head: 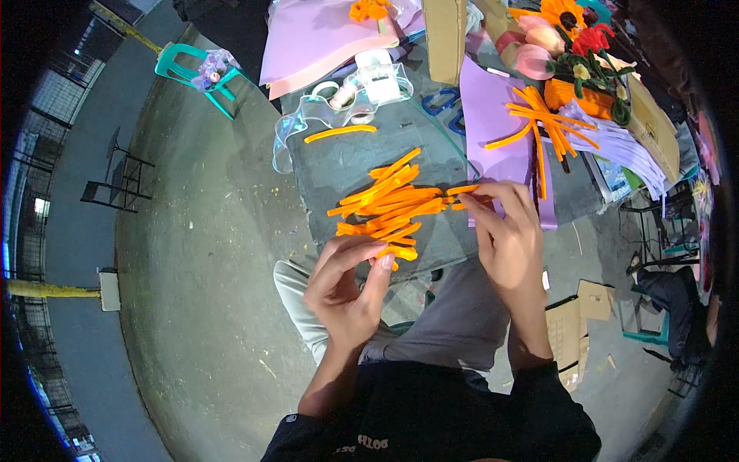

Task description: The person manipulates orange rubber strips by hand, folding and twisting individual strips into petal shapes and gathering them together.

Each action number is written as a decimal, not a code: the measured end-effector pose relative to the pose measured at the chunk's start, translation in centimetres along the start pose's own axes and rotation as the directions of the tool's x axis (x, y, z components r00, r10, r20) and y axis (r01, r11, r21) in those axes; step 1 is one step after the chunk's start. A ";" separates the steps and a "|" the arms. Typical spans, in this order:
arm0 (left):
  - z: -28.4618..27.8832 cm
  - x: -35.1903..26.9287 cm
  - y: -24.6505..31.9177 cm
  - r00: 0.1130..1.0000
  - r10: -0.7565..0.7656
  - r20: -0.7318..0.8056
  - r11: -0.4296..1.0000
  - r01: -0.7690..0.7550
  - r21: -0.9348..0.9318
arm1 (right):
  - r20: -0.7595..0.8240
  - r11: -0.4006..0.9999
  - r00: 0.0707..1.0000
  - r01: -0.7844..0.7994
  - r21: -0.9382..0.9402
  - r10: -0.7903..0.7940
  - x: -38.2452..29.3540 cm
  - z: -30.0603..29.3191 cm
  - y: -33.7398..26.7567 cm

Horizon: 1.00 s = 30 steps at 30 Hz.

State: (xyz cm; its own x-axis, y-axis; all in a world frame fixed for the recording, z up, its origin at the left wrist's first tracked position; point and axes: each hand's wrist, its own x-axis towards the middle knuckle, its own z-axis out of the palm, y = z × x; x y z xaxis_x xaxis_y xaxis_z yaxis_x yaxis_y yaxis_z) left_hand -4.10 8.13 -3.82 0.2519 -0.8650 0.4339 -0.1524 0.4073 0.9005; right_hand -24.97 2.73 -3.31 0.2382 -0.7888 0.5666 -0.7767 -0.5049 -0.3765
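Note:
A loose pile of short orange pipe cleaners [398,199] lies on the dark table top in front of me. At the pile's near edge my left hand [346,289] pinches an orange piece [399,252] between thumb and fingers. My right hand [508,237] is at the pile's right end, its thumb and fingertips closed on another orange piece [462,189]; its far end is hidden by the fingers. One longer orange strip [340,133] lies apart, beyond the pile. A second bunch of orange strips [537,121] rests on purple sheet material to the right.
Blue-handled scissors [440,103], a clear tape dispenser [378,81] and ribbon are at the back. Purple sheets [491,115], lilac strips [618,141] and pipe-cleaner flowers [563,23] occupy the right. A green chair [173,62] stands far left; cardboard [566,329] lies on the floor.

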 end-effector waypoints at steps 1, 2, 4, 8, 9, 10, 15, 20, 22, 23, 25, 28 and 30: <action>0.0 -0.1 0.0 1.000 -0.009 0.001 1.000 0.009 -0.002 | 0.001 1.000 1.000 0.019 0.000 -0.019 0.1 -0.1 0.1; -0.1 -0.1 -0.1 1.000 -0.012 -0.001 1.000 0.012 0.002 | 0.003 1.000 1.000 0.019 0.005 -0.019 0.2 -0.1 -0.1; 0.1 -0.2 -0.5 1.000 0.003 -0.003 1.000 -0.003 -0.004 | -0.052 0.994 0.999 0.005 0.113 0.001 0.2 0.0 -0.6; 0.5 0.0 -0.7 1.000 -0.015 0.016 1.000 0.015 0.005 | 0.176 0.705 0.978 -0.205 0.679 0.114 -0.3 -0.1 -3.8; 0.7 0.1 -0.7 1.000 -0.021 0.017 1.000 0.020 0.011 | 0.177 0.621 0.980 -0.198 0.759 0.095 -0.7 0.8 -4.2; 0.8 0.1 -0.6 1.000 -0.004 0.023 1.000 0.004 -0.005 | 0.198 0.578 0.972 -0.235 0.781 0.127 -0.9 1.2 -4.8; 0.4 0.0 -0.4 0.999 0.012 0.050 1.000 -0.013 0.004 | 0.139 0.618 0.980 -0.198 0.761 0.143 -1.0 2.4 -4.6; -0.4 0.1 -0.5 0.990 -0.016 0.142 1.000 0.020 -0.022 | 0.117 0.567 0.983 -0.179 0.804 0.144 -0.8 2.9 -4.3; -0.5 0.1 -0.1 0.984 -0.094 0.148 0.994 0.100 -0.032 | 0.131 0.593 0.982 -0.188 0.782 0.138 -1.0 2.9 -3.8; -0.5 0.1 -0.1 0.974 -0.166 0.155 0.984 0.174 -0.041 | 0.141 0.619 0.982 -0.191 0.762 0.130 -1.1 3.0 -3.6; -0.6 0.2 -0.1 0.970 -0.174 0.167 0.979 0.189 -0.078 | 0.130 0.619 0.984 -0.178 0.765 0.122 -0.9 3.1 -3.4; -1.0 0.5 0.3 0.938 -0.284 0.199 0.943 0.310 -0.116 | 0.103 0.616 0.989 -0.144 0.775 0.102 -0.8 3.3 -3.1; -1.3 0.9 0.0 0.911 -0.304 0.279 0.916 0.360 -0.178 | 0.118 0.590 0.989 -0.146 0.794 0.087 -0.8 3.3 -2.9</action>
State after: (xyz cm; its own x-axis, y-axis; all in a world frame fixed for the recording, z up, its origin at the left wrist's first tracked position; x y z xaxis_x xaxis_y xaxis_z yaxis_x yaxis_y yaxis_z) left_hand -2.67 7.74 -3.44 0.0093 -0.9935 0.1139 0.1213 0.1142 0.9860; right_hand -21.00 3.66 -5.16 0.2372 -0.8654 0.4413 -0.0300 -0.4606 -0.8871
